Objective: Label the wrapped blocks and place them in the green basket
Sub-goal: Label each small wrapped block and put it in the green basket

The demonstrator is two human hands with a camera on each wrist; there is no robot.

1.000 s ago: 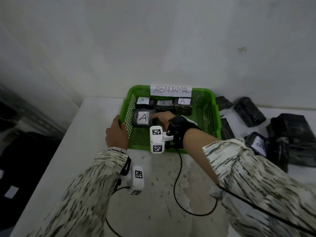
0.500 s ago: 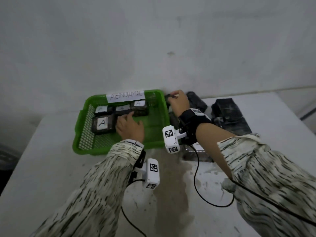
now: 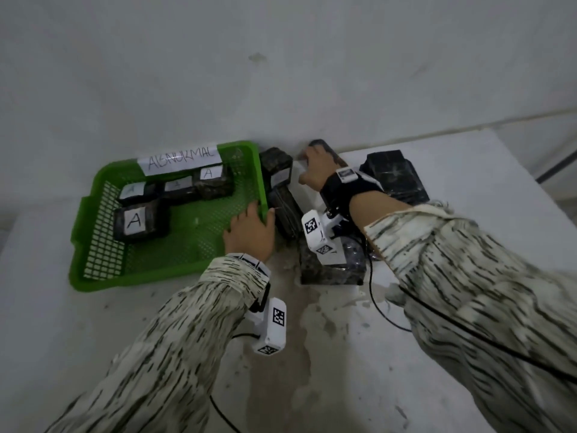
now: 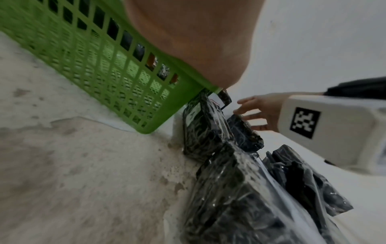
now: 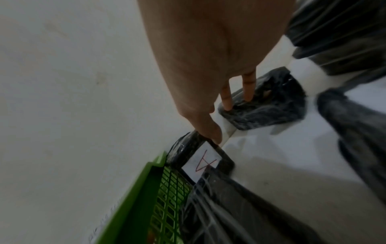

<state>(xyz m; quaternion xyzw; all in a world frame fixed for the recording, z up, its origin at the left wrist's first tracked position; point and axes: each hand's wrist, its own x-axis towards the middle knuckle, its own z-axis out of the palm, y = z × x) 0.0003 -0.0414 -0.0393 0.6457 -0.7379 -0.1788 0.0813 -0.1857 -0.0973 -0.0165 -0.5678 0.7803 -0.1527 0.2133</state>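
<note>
Fingers of the left hand (image 3: 251, 234) lie over the right rim of the basket (image 3: 93, 245), draped rather than clenched, so it steadies the basket and holds no block; a second ago it was at the basket's left edge, and half a second ago inside, beside the front block. Going left to right: four labelled blocks sit in the basket, the front one (image 3: 140, 222) marked A and three (image 3: 179, 189) along the back wall under the ABNORMAL sign (image 3: 181, 158). That count matches the earlier frames, so nothing new has gone in. Just outside the right wall stands another block with a white A label (image 5: 201, 161), and more wrapped blocks (image 3: 331, 264) lie nearer the person. Further right, the right hand (image 3: 315, 170) has left the basket, where it was a second ago, and now reaches to the far block (image 5: 265, 107) by the wall. Its fingertips (image 5: 248, 89) are straight and touch the block's top, with the thumb down near the labelled block, so nothing is gripped yet. My reading is that one placement is finished and the next pick is beginning; whether this far block carries a label cannot be told.
</note>
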